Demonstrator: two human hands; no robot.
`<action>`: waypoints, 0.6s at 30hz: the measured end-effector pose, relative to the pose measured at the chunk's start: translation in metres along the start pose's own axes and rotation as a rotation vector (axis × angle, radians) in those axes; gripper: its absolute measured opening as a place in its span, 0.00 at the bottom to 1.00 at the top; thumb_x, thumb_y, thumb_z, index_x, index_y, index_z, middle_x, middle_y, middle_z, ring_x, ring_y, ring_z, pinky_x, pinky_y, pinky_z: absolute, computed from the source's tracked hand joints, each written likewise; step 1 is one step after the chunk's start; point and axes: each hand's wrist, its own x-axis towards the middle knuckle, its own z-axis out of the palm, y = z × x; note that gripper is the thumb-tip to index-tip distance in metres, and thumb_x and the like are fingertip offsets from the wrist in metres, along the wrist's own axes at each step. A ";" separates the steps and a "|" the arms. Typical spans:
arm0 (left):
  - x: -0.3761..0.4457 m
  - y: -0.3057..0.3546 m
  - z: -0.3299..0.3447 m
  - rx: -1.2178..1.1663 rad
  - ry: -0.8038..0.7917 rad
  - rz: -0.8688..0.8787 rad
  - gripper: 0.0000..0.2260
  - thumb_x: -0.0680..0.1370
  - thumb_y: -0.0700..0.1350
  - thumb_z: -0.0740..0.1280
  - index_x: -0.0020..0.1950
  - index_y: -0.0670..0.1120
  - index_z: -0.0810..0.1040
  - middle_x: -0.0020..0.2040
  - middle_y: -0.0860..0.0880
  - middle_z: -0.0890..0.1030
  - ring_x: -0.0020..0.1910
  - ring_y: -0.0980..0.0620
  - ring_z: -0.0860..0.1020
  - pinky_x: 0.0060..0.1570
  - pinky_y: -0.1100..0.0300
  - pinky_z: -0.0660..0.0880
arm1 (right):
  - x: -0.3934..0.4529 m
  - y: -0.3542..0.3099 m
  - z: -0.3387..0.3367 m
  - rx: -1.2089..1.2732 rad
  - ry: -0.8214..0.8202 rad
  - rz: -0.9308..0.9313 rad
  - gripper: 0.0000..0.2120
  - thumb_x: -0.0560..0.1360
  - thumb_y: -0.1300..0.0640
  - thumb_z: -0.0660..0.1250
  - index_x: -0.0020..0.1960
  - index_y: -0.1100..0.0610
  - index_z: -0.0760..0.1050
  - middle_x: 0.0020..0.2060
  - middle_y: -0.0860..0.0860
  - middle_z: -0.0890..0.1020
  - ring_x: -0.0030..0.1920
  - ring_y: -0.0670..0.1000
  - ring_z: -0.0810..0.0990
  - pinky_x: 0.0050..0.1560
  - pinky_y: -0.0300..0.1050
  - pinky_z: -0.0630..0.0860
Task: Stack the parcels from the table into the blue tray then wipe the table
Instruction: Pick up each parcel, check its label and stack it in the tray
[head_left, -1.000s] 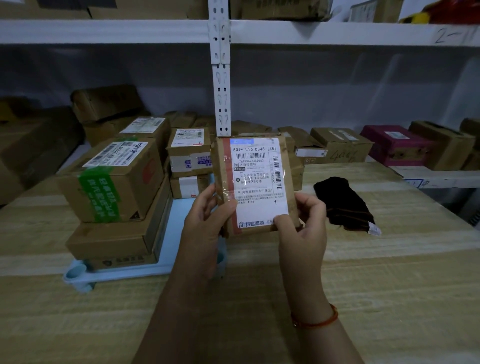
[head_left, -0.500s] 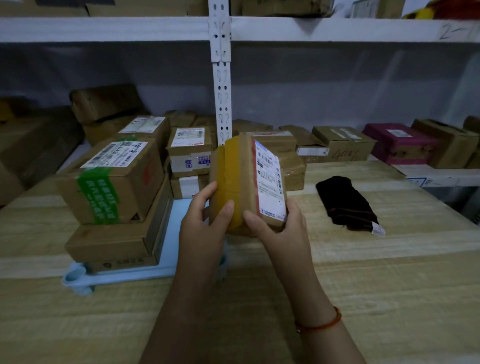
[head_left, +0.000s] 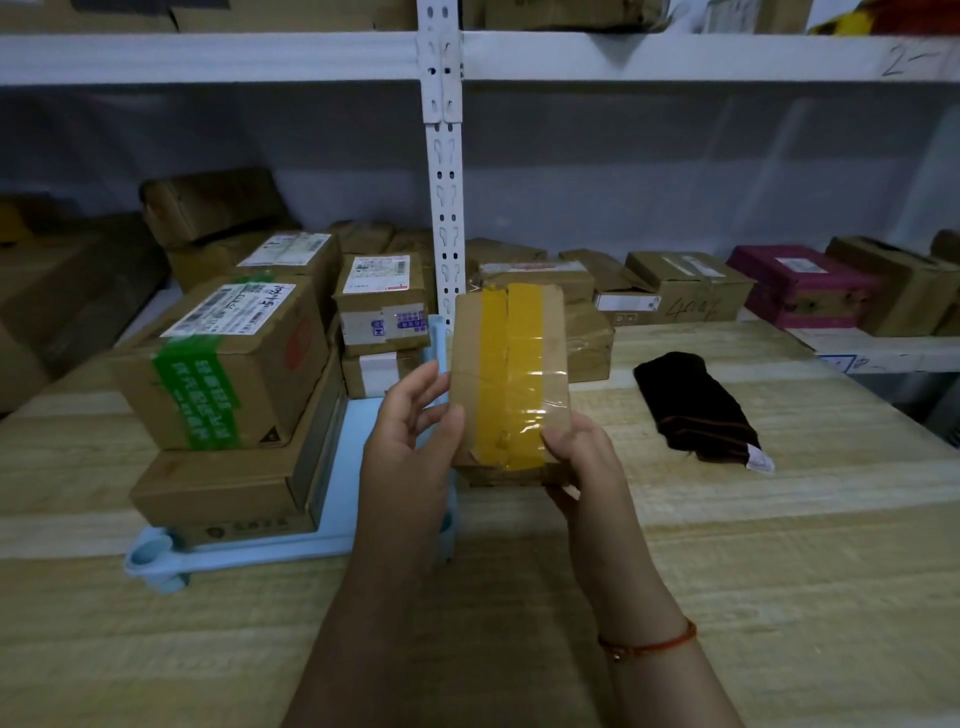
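I hold a small brown parcel (head_left: 511, 379) upright above the wooden table (head_left: 727, 545), its yellow-taped side facing me. My left hand (head_left: 410, 431) grips its left edge and my right hand (head_left: 582, 452) holds its lower right corner. The light blue tray (head_left: 332, 540) lies on the table just left of the parcel, partly behind my left forearm. Several cardboard parcels are stacked in the tray: a flat box (head_left: 223, 483) at the bottom with a green-taped box (head_left: 228, 358) on top, and smaller boxes (head_left: 384, 306) behind.
A black cloth (head_left: 696, 405) lies on the table to the right. More parcels (head_left: 680, 286) and a magenta box (head_left: 800, 286) line the shelf behind. A white shelf post (head_left: 444, 171) stands at centre, and another shelf runs overhead.
I have turned the parcel around in my hands: its white shipping label faced me a second ago, and now the yellow-taped back faces me.
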 end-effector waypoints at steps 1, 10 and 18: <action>0.000 0.000 0.001 0.010 -0.007 -0.006 0.17 0.79 0.40 0.65 0.65 0.56 0.72 0.61 0.57 0.79 0.60 0.57 0.78 0.57 0.55 0.77 | 0.000 0.001 -0.001 0.023 0.000 0.000 0.28 0.64 0.45 0.66 0.63 0.50 0.74 0.51 0.47 0.82 0.46 0.42 0.82 0.43 0.39 0.74; -0.004 0.001 0.002 -0.028 -0.127 -0.192 0.27 0.70 0.55 0.68 0.68 0.49 0.73 0.63 0.50 0.78 0.62 0.53 0.76 0.60 0.56 0.75 | 0.000 0.000 -0.002 0.113 0.030 0.040 0.26 0.63 0.43 0.67 0.59 0.51 0.77 0.51 0.50 0.82 0.46 0.45 0.83 0.39 0.37 0.76; -0.003 -0.003 0.005 -0.024 -0.215 -0.242 0.22 0.75 0.60 0.63 0.68 0.56 0.73 0.60 0.58 0.79 0.62 0.55 0.76 0.62 0.53 0.74 | 0.000 -0.013 -0.004 0.044 -0.045 0.111 0.19 0.80 0.40 0.53 0.41 0.35 0.81 0.40 0.39 0.85 0.41 0.40 0.84 0.32 0.36 0.77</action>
